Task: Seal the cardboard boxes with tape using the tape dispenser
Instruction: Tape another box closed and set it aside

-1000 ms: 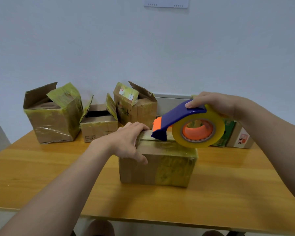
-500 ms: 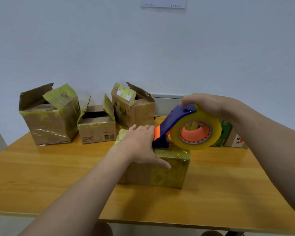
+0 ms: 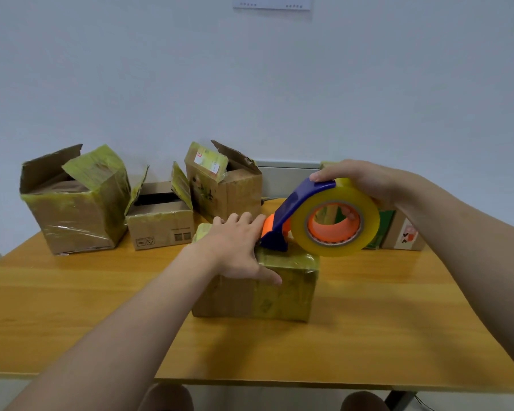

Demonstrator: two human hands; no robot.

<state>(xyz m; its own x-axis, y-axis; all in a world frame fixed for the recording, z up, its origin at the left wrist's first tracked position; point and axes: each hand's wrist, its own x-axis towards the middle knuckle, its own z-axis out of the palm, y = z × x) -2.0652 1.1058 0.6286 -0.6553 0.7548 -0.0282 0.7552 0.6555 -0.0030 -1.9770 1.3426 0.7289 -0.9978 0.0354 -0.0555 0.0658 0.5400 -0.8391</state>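
At the far left, a big brown cardboard box [image 3: 74, 215] wrapped in shiny yellowish tape is sitting on the yellow-brown wooden table [image 3: 72, 307]. Its top flaps are standing open. Just beside it, a small brown cardboard box [image 3: 161, 225] with little printed marks on its front is sitting open too. Next to that, a tall brown cardboard box [image 3: 229, 194] with a white sticker on one flap is also standing open. All three are sitting at the back of the table, near the white wall [image 3: 250, 84].

In the middle, closer to the person, a closed brown cardboard box [image 3: 264, 295] covered in yellowish tape is sitting flat on the table. The left hand [image 3: 235, 247] is lying on top of it. Its fingers are straight and a little apart, and its thumb is pointing down over the front side. It is pressing, not grabbing.

Right beside those fingertips, a blue plastic tape dispenser [image 3: 294, 209] with an orange front piece is touching the top of the closed box with its nose. A fat round roll of see-through yellowish tape [image 3: 365, 221] on an orange hub is riding in it, just above the box's right end. The right hand [image 3: 359, 179] is wrapping over the top of the tape dispenser, with its fingers curled around it.

At the far right, behind the right arm, a cardboard box with a green side [image 3: 398, 232] is peeking out.
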